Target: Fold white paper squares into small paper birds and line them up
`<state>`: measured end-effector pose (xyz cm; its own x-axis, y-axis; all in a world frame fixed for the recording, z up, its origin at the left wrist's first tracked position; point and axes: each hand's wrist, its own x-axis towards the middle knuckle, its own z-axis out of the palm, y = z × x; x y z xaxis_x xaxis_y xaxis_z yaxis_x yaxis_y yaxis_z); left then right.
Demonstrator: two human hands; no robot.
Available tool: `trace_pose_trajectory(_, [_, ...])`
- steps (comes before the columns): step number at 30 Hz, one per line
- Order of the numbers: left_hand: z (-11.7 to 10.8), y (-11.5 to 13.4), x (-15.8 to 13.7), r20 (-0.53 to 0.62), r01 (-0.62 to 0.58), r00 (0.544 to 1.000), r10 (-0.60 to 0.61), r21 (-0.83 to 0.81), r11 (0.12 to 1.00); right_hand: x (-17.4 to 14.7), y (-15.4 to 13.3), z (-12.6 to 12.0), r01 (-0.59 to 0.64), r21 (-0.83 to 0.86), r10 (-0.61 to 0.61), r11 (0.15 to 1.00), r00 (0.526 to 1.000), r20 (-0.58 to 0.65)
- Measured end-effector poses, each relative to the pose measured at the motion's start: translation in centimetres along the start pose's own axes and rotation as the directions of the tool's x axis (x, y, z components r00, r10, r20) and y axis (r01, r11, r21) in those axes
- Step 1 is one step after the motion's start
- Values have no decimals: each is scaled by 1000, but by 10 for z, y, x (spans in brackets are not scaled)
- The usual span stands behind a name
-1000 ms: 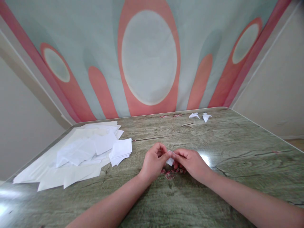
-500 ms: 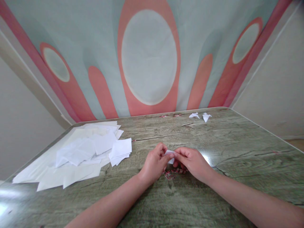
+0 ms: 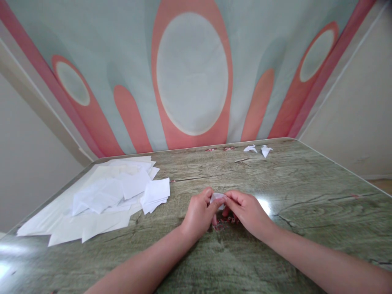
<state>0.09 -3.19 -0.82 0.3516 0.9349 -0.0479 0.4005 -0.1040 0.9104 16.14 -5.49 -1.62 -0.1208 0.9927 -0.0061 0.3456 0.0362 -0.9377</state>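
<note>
Wood-print table point(image 3: 306, 183), pink-and-grey backdrop point(image 3: 192, 141) behind it. Left hand point(image 3: 196, 214) and right hand point(image 3: 251, 214) meet near the middle, both pinching one small paper point(image 3: 217, 196), narrow grip, thumbs almost together. Fingers cover most of it; can't read the folds, nor tell whether it touches the table. Gripped from both sides, probably so neither edge slips while being pressed. Loose sheets point(image 3: 65, 208) spread at left, squares point(image 3: 157, 190) on their right edge, likely for easy reach by the left hand. Two folded pieces, one point(image 3: 250, 149) beside the other point(image 3: 266, 151), sit at the far edge, presumably out of the way.
</note>
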Motion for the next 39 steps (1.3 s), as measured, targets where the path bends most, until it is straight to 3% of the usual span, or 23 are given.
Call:
trace_pose_trajectory(5, [-2, 3, 3, 76, 16, 997, -8, -100, 995, 1, -3, -8, 27, 7, -27, 1000, 998, -50])
trace_pose_trajectory(8, [-4, 2, 5, 109, 51, 993, -37, -128, 990, 3, 0, -8, -26, 55, 27, 998, 999, -25])
trace_pose_trajectory(14, [-6, -2, 5, 61, -10, 998, 15, -90, 996, 5, 1, -5, -106, 34, 106, 994, 994, 4])
trace_pose_trajectory(25, [-15, 0, 10, -18, -77, 997, 74, -202, 976, 7, 5, -10, 86, -137, -91, 987, 996, -26])
trace_pose_trajectory(31, [-17, -5, 13, 50, -40, 997, 58, -312, 949, 7, 6, -8, -21, -36, 20, 999, 1000, -21])
trace_pose_trajectory(39, [-12, -8, 11, 47, -12, 999, 21, -196, 980, 9, 1, -10, -2, -41, -1, 999, 996, -88])
